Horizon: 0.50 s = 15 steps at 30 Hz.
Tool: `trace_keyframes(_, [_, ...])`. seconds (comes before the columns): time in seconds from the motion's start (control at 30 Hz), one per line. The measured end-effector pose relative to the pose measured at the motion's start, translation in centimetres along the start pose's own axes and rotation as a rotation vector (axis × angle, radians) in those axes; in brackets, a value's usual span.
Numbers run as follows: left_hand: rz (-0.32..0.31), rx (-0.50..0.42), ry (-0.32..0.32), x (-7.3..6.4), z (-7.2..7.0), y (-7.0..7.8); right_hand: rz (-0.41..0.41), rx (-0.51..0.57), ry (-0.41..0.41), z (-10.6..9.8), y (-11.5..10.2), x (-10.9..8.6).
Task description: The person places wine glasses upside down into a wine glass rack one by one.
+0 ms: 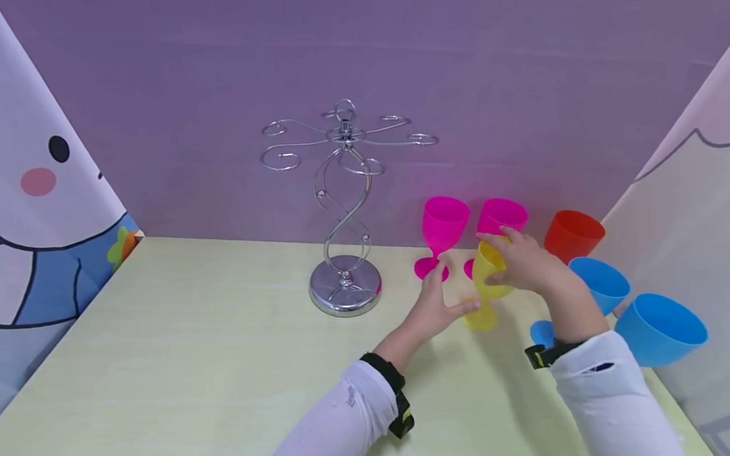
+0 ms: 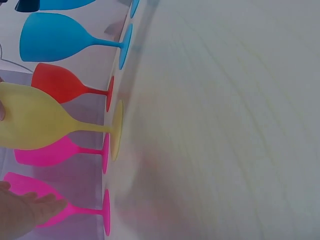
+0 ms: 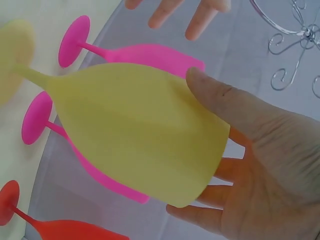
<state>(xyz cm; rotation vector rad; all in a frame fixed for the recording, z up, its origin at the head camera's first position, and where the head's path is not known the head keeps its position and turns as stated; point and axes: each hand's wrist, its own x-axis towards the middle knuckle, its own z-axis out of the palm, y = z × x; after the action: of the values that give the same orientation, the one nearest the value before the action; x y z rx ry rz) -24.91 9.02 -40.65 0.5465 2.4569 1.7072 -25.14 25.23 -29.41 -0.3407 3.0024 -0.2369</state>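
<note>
A yellow plastic goblet [image 1: 482, 271] stands upright at the right of the table, its foot at the tabletop. My right hand [image 1: 529, 263] holds its bowl near the rim from above; in the right wrist view the thumb lies along one side of the goblet [image 3: 140, 130], the fingers partly hidden behind it. Left of the goblet my left hand [image 1: 434, 312] is spread, thumb towards the goblet's foot and fingertips overlapping the foot of a pink goblet [image 1: 445, 224]. Nothing is in the left hand's grasp. A second pink goblet [image 1: 503, 214] stands behind the right hand.
A chrome spiral rack [image 1: 346, 288] with curled arms stands at the back, left of the goblets. To the right are a red goblet [image 1: 574, 235] and two blue goblets, one farther back [image 1: 601, 285], the other nearer [image 1: 658, 332]. Printed panels border the table [image 1: 161, 380].
</note>
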Motion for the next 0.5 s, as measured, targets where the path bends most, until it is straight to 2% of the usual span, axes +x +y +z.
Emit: trace_keyframes(0.5, [-0.059,0.015,-0.016,-0.12,0.84,-0.08,0.005,0.006,0.001,0.32,-0.26,-0.30])
